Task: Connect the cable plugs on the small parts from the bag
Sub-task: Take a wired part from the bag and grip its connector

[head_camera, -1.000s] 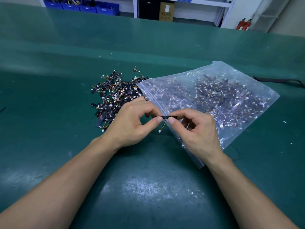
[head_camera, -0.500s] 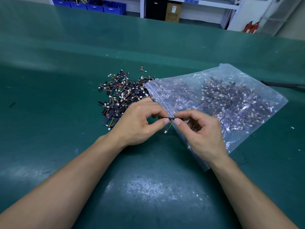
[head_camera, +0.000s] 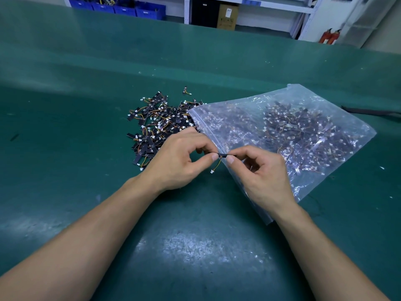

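One small black strip part [head_camera: 223,154] is held level between both hands, just above the green mat. My left hand [head_camera: 182,161] pinches its left end with thumb and forefinger. My right hand [head_camera: 260,174] pinches its right end. A short orange cable hangs from the part, ending in a white plug [head_camera: 212,170] that dangles free. A clear zip bag [head_camera: 303,118] holding several more parts lies to the right, partly under my right hand. A loose pile of parts [head_camera: 156,124] lies on the mat behind my left hand.
The green mat [head_camera: 86,148] covers the whole bench. A dark strap [head_camera: 368,110] lies at the right edge beyond the bag. Blue bins [head_camera: 121,6], a cardboard box [head_camera: 226,16] and shelving stand past the bench's far side.
Both hands keep the same pinch on the part. The view has shifted slightly, so hands, bag and pile sit a little further right in the frame.
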The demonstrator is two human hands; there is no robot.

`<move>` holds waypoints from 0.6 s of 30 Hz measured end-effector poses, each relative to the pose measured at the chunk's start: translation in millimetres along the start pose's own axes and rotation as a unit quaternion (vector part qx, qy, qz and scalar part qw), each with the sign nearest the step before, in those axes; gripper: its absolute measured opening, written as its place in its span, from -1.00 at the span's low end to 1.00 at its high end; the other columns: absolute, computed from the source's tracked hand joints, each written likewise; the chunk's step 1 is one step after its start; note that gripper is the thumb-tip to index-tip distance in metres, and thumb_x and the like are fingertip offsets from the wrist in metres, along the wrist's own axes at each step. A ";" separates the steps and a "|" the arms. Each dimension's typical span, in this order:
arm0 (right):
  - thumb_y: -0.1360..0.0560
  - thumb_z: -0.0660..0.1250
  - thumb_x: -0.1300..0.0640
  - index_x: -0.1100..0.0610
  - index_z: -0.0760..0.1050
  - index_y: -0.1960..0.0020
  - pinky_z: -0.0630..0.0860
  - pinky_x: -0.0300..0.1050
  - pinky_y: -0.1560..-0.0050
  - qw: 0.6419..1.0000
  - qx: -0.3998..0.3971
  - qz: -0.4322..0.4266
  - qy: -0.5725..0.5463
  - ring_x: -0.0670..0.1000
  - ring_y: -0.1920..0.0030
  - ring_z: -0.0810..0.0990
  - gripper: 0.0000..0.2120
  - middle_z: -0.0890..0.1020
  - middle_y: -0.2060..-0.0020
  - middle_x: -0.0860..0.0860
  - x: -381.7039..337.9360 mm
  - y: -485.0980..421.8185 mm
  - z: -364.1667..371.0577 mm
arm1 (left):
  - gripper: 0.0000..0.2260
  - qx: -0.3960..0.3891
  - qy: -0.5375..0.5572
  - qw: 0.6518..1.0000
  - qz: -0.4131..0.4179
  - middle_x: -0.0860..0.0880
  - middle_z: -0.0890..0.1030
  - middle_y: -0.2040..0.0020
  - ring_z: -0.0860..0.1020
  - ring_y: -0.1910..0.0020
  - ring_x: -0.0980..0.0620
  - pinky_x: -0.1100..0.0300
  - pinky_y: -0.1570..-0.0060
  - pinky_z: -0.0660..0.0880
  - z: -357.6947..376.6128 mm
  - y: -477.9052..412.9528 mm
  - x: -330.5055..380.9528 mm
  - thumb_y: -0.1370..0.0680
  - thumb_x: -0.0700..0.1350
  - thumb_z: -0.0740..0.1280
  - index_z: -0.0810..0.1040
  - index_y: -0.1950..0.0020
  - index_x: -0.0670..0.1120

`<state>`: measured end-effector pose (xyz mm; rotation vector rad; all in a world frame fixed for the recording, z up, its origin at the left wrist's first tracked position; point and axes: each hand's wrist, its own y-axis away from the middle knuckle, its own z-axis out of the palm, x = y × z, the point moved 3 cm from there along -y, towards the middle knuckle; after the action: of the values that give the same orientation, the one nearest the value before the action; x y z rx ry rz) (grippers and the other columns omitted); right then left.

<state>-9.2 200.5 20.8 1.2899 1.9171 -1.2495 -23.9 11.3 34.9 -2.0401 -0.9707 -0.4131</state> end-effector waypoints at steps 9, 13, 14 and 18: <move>-0.48 0.42 0.12 0.04 0.67 0.18 0.37 -0.35 0.32 1.000 -0.004 0.012 0.002 -0.16 0.42 0.46 -0.92 0.61 0.38 -0.20 0.8 -0.4 -1.2 | -0.96 -0.006 0.022 1.000 -0.022 0.22 0.61 0.21 0.52 0.11 0.04 0.26 0.06 0.43 1.9 1.7 -5.2 -0.51 -0.13 0.43 0.64 0.14 -0.02; -0.47 0.44 0.05 -0.09 0.65 0.17 0.33 -0.37 0.37 1.000 -0.005 0.022 -0.013 -0.16 0.47 0.42 -0.94 0.59 0.44 -0.04 -0.1 -0.2 -1.8 | -0.93 -0.005 0.019 1.000 -0.021 0.22 0.58 0.22 0.51 0.12 0.04 0.22 0.07 0.45 2.8 1.5 -5.9 -0.52 -0.15 0.41 0.62 0.16 -0.01; -0.47 0.44 0.04 -0.09 0.65 0.17 0.33 -0.38 0.36 1.000 -0.006 0.022 -0.012 -0.16 0.47 0.43 -0.94 0.59 0.44 -0.03 -0.1 -0.1 -2.1 | -0.92 -0.006 0.019 1.000 -0.022 0.21 0.58 0.22 0.51 0.12 0.04 0.22 0.07 0.45 3.2 1.6 -5.8 -0.52 -0.15 0.41 0.61 0.16 0.00; -0.49 0.42 0.07 -0.05 0.65 0.18 0.35 -0.35 0.34 1.000 -0.012 0.022 0.001 -0.15 0.45 0.44 -0.91 0.61 0.40 -0.10 1.7 -1.0 -1.1 | -0.93 -0.011 0.021 0.999 -0.023 0.17 0.60 0.23 0.51 0.11 0.07 0.26 0.07 0.43 4.7 1.8 -5.6 -0.51 -0.14 0.41 0.61 0.17 -0.01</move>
<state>-10.7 202.1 20.3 1.3154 1.8878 -1.2011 -26.4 11.7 27.8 -2.0228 -0.9943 -0.4906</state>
